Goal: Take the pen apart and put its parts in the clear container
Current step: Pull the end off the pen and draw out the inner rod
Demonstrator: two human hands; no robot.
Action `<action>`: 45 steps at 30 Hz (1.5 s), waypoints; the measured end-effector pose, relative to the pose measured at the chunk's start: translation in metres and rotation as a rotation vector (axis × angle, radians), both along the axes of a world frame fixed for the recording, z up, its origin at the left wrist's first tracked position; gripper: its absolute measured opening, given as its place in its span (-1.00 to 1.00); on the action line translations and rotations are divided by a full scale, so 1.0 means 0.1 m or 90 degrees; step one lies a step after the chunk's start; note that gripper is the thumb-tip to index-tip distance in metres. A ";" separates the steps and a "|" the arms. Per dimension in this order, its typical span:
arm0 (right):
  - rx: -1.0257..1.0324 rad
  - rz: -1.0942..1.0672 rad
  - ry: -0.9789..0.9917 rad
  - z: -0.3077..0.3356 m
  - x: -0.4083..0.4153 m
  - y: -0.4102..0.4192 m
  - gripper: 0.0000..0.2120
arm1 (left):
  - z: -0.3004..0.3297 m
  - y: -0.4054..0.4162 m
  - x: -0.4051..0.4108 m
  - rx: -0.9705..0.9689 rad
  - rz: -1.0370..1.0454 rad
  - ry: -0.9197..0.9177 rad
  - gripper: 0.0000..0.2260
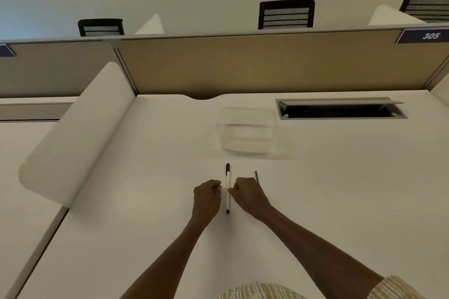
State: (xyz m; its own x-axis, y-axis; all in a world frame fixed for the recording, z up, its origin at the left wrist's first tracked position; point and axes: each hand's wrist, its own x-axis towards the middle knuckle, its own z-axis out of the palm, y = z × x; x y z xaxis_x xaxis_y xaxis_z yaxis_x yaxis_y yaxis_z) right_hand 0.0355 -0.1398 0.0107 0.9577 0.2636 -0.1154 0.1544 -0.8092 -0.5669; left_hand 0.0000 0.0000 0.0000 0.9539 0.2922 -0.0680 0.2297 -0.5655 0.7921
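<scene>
Two hands on the white desk point(150, 201), fingers curled. My left hand point(207, 198) sits just left of the pen point(228, 189), my right hand point(247, 193) just right, fingertips at the barrel; can't tell if either grips it. Pen lies flat, black cap end pointing away from me. Thin dark piece point(256, 175) beside right hand. Clear container point(246, 131) farther back, apart from pen. Open cable tray point(340, 110) to its right. Tan partition point(243, 63) behind, "305" tag point(424, 36), black chairs point(286, 14) beyond.
</scene>
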 end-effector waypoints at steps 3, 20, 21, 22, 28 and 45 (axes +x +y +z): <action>-0.011 -0.012 0.030 -0.02 0.00 0.06 -0.68 | 0.01 0.01 0.03 0.029 -0.013 0.003 -0.80; -0.053 -0.019 0.060 0.12 -0.03 0.14 -0.67 | 0.07 -0.02 0.08 -0.052 -0.011 0.054 -0.84; -0.051 -0.015 0.052 0.12 -0.04 0.14 -0.65 | 0.07 -0.03 0.08 -0.077 -0.010 0.062 -0.84; -0.050 -0.011 0.042 0.14 -0.06 0.14 -0.64 | 0.08 -0.04 0.08 -0.099 -0.010 0.070 -0.82; -0.020 0.012 -0.010 0.33 -0.06 0.14 -0.71 | 0.20 -0.09 0.10 -0.372 0.043 0.101 -0.78; 0.256 -0.029 0.088 0.69 -0.07 -0.06 -0.74 | 0.81 -0.12 0.12 -0.666 0.178 -0.037 -0.86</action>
